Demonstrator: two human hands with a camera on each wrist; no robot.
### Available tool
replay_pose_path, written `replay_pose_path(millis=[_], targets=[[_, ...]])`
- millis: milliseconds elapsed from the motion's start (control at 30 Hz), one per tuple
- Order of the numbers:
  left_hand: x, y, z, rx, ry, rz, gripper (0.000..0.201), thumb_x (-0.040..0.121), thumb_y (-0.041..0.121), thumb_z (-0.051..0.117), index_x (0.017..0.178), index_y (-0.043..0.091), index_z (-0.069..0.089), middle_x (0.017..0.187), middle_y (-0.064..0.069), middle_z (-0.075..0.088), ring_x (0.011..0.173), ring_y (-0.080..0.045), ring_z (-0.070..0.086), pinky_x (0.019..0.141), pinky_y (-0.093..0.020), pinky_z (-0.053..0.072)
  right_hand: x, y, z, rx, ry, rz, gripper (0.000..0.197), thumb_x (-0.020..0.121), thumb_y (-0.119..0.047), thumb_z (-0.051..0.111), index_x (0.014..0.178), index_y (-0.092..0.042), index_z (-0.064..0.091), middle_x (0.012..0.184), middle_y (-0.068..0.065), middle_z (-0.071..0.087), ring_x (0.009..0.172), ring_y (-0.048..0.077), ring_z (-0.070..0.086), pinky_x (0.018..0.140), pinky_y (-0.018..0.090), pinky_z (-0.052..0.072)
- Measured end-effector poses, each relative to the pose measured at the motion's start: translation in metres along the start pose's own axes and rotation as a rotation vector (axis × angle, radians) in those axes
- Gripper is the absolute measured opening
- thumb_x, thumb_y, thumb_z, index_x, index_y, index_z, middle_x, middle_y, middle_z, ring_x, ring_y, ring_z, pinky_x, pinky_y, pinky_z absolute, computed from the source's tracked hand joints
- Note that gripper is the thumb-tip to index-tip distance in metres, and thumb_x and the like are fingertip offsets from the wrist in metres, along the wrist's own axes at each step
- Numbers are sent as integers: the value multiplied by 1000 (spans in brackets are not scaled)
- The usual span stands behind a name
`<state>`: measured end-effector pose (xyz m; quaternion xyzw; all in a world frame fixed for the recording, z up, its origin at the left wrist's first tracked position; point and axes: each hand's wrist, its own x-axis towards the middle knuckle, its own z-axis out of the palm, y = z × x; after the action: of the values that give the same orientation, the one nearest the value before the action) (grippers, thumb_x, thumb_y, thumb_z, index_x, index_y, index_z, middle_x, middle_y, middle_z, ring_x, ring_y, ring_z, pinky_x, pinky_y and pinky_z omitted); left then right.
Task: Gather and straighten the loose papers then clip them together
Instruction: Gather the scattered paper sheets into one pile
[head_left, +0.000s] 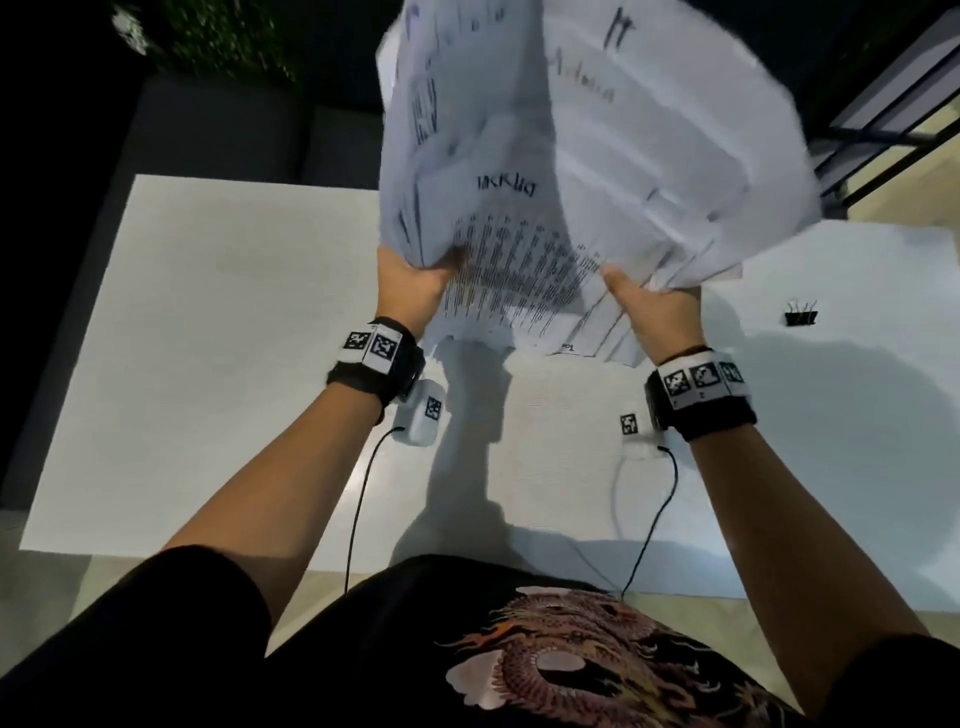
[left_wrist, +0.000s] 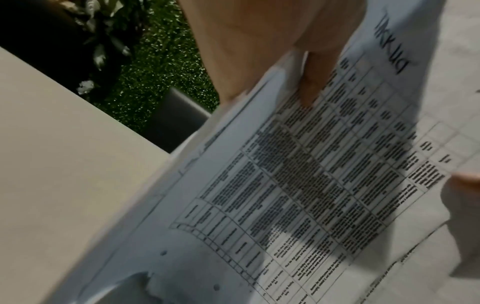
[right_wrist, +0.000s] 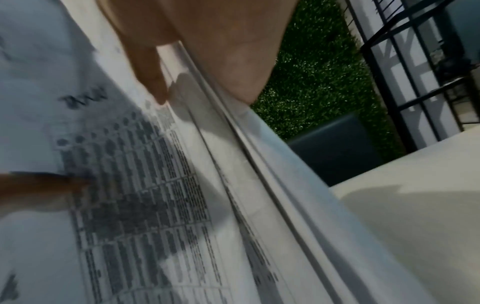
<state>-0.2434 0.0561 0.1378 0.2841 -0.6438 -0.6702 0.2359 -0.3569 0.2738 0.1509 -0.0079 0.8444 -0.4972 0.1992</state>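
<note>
A loose stack of white printed papers (head_left: 582, 156) is held upright in the air over the white table (head_left: 208, 338), its sheets fanned and uneven. My left hand (head_left: 415, 283) grips the stack's lower left edge, thumb on the front sheet (left_wrist: 309, 88). My right hand (head_left: 652, 306) grips the lower right edge, thumb (right_wrist: 150, 78) on the printed table of text. The papers (left_wrist: 298, 185) fill both wrist views, with several sheet edges (right_wrist: 246, 164) offset from one another. A black binder clip (head_left: 801, 314) lies on the table to the right of my right hand.
Dark chairs (head_left: 208, 135) stand behind the table's far edge, with green foliage (head_left: 228, 41) beyond. A black metal frame (head_left: 883, 124) is at the far right. Cables (head_left: 358, 499) hang from my wrist units over the table.
</note>
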Motion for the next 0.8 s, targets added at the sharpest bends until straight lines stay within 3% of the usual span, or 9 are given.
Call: replay_pose_path(millis=[67,100,200,300,433,533,633,700,800], targets=[[2,15,2,-22,38,62,49,72,-9,77,109,15,57,105,3,67,98,-4,67,85,-28,57,-2,-12,-4,74,37,-53,26,79,-44,72,85,-21,61,84,-6,62,82,12,60,68,8,47],[4,21,0,-22,39,96,49,71,-7,78,112,11,57,108,-3,67,102,-11,67,88,-34,57,-4,-18,-10,132,56,-109,23,77,-42,75,84,-25,62,87,-12,64,89,10,62,77,7,49],[6,33,-13,5,-40,100,47,70,-2,81,111,5,60,112,-15,67,107,-24,67,91,-41,56,-6,-25,-27,304,61,-282,42,67,-39,83,101,-18,68,107,-4,70,110,18,64,101,39,49],[-1,27,-26,34,-141,38,55,67,2,84,116,-3,60,116,-15,67,111,-24,66,93,-44,55,-1,-9,-32,59,-83,-187,57,64,-44,82,108,-10,66,112,7,69,111,24,64,101,44,48],[-8,7,-27,58,-143,-29,48,66,3,84,108,16,63,109,2,70,105,-12,68,90,-33,55,-2,10,-19,-21,-178,-106,50,73,-26,81,118,-11,64,114,-2,70,109,16,64,98,24,49],[-4,10,-17,92,-114,-47,47,73,-5,77,105,23,59,104,11,69,96,4,66,83,-15,54,-6,-4,0,-3,-227,-123,65,85,-32,68,135,3,44,135,22,53,119,24,55,91,-3,35],[10,7,-36,77,-63,-90,57,72,3,81,122,4,54,121,-7,65,114,-15,62,92,-28,55,5,-2,-7,95,-125,-80,32,75,-36,78,103,-27,65,100,0,69,90,7,63,88,18,52],[12,0,-52,107,-73,-162,82,65,20,90,132,-2,47,132,-18,58,124,-25,57,102,-45,49,10,4,-21,52,-83,-39,23,72,-21,81,86,-29,64,87,-12,66,76,-6,64,79,11,51],[-1,-10,-45,169,-175,-256,73,61,17,89,122,-6,57,116,-12,67,108,-21,66,100,-48,50,10,14,-18,-59,-258,90,30,68,-31,82,89,-23,62,91,-3,63,83,6,59,90,25,51]])
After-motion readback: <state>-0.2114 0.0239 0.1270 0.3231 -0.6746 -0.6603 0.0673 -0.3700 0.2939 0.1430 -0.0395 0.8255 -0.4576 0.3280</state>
